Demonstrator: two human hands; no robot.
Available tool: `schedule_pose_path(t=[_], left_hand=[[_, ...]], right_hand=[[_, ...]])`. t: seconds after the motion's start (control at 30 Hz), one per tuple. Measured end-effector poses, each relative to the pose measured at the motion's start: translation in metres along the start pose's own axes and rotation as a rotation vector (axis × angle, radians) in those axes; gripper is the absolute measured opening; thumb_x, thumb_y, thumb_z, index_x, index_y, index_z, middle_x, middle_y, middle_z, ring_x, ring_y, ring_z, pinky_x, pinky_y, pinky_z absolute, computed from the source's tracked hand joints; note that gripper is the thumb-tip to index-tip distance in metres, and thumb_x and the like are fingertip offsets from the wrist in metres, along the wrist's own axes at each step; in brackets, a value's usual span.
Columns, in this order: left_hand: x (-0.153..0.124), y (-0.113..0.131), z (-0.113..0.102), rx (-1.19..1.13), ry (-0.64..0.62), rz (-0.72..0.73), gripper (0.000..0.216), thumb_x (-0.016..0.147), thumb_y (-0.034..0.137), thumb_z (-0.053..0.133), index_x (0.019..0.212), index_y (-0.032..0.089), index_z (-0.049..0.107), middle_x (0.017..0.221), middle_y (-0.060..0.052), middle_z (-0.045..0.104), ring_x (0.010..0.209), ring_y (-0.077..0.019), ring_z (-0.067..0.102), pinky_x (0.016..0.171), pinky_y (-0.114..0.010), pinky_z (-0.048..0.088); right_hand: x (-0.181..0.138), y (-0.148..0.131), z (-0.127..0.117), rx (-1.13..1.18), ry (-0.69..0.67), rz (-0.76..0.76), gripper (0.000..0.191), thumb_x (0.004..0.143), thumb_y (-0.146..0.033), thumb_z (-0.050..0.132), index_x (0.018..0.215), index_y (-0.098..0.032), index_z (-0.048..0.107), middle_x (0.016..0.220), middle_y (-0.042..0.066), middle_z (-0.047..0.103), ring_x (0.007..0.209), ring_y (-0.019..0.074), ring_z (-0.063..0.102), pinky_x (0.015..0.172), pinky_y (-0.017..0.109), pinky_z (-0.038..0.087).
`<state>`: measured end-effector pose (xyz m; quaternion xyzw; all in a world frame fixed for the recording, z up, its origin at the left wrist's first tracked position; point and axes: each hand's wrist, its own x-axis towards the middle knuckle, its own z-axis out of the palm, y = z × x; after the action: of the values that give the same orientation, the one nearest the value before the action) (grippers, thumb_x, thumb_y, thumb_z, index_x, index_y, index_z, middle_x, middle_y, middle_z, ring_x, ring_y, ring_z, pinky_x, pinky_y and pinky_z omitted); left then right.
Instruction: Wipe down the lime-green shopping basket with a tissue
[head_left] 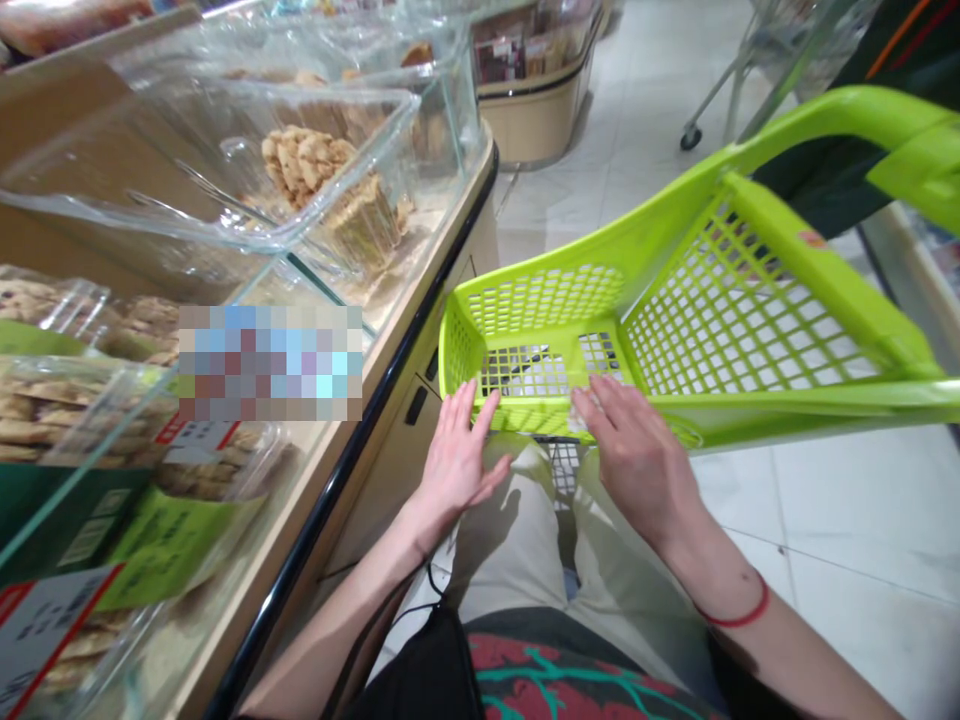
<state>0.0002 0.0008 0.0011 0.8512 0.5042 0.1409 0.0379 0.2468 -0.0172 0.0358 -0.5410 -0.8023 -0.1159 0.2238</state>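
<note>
A lime-green plastic shopping basket (750,300) with lattice walls stands in front of me, and nothing shows inside it. My left hand (457,455) lies flat with fingers stretched out, fingertips touching the basket's near rim. My right hand (637,450) is also open, its fingers resting on the same rim a little to the right. A red string sits round my right wrist. Neither hand holds anything.
A glass bakery counter (420,300) runs along my left, with clear bins of cookies (307,160) and packed biscuits (45,410). White tiled floor (862,520) lies to the right. A metal cart (750,60) and another display stand farther back.
</note>
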Motion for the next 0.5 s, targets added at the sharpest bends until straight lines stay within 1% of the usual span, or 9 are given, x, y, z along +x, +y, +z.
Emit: schedule_pose_path(t=[0.1, 0.2, 0.3, 0.4, 0.5], left_hand=[[0.000, 0.000, 0.001, 0.006, 0.006, -0.002, 0.084, 0.085, 0.040, 0.064, 0.156, 0.017, 0.024, 0.166, -0.022, 0.016, 0.154, -0.0386, 0.017, 0.123, -0.060, 0.025], [0.000, 0.000, 0.001, 0.013, 0.014, 0.001, 0.084, 0.086, 0.041, 0.063, 0.156, 0.017, 0.023, 0.165, -0.022, 0.017, 0.154, -0.0384, 0.018, 0.122, -0.060, 0.025], [0.001, 0.000, 0.001, 0.019, 0.024, 0.004, 0.083, 0.086, 0.040, 0.063, 0.156, 0.018, 0.024, 0.165, -0.022, 0.018, 0.154, -0.0390, 0.020, 0.122, -0.061, 0.026], [0.001, 0.000, 0.001, 0.025, 0.027, 0.008, 0.083, 0.085, 0.039, 0.064, 0.155, 0.017, 0.025, 0.164, -0.023, 0.018, 0.153, -0.0400, 0.021, 0.122, -0.061, 0.027], [0.001, -0.001, 0.002, 0.028, 0.031, 0.013, 0.084, 0.085, 0.039, 0.065, 0.155, 0.016, 0.025, 0.164, -0.024, 0.019, 0.152, -0.0408, 0.023, 0.121, -0.060, 0.027]], right_hand=[[0.007, -0.012, 0.008, 0.042, 0.011, -0.060, 0.046, 0.088, 0.002, 0.046, 0.130, -0.007, 0.063, 0.137, 0.021, 0.063, 0.130, 0.0294, 0.059, 0.110, 0.046, 0.049], [0.006, -0.007, 0.004, 0.055, -0.015, -0.073, 0.049, 0.087, 0.003, 0.045, 0.131, -0.010, 0.063, 0.139, 0.018, 0.062, 0.130, 0.0274, 0.059, 0.111, 0.044, 0.048], [-0.003, 0.015, -0.011, 0.015, -0.072, -0.025, 0.052, 0.085, 0.006, 0.044, 0.131, -0.011, 0.063, 0.142, 0.019, 0.060, 0.132, 0.0278, 0.058, 0.113, 0.046, 0.046], [-0.017, 0.046, -0.029, -0.055, -0.114, 0.011, 0.050, 0.086, 0.005, 0.045, 0.130, -0.010, 0.063, 0.143, 0.021, 0.058, 0.133, 0.0312, 0.056, 0.115, 0.051, 0.042], [-0.027, 0.066, -0.039, -0.101, -0.114, 0.029, 0.052, 0.085, 0.005, 0.044, 0.131, -0.011, 0.062, 0.143, 0.020, 0.058, 0.134, 0.0326, 0.055, 0.115, 0.054, 0.042]])
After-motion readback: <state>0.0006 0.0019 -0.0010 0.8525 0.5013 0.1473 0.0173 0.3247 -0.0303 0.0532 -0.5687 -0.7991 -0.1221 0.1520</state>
